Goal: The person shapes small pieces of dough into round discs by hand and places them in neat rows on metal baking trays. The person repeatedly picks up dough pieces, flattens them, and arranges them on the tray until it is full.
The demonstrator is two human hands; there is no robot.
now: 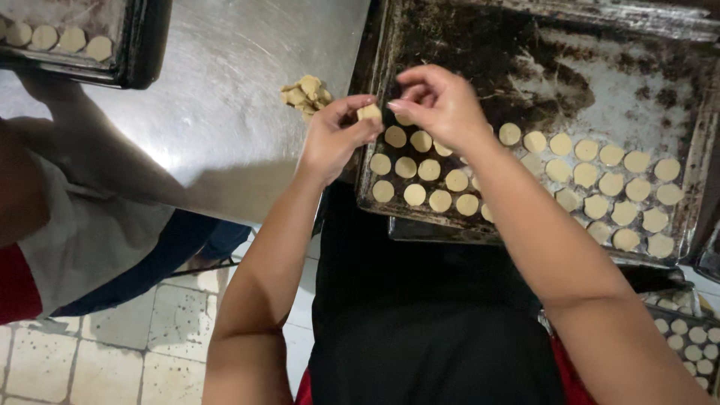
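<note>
My left hand (336, 135) pinches a small piece of pale dough (369, 112) at the left edge of a large dark baking tray (600, 67). My right hand (441, 101) hovers just to its right over the tray, fingers curled near the dough piece and over one of the rounds. Several flat round dough discs (600, 180) lie in rows across the near half of the tray. A small heap of dough scraps (306, 94) sits on the steel table (225, 112), left of my left hand.
Another dark tray (135, 52) with several dough rounds stands at the far left. A person in a grey and red top (82, 240) stands to my left. A further tray of rounds (690, 337) shows at the lower right. Tiled floor lies below.
</note>
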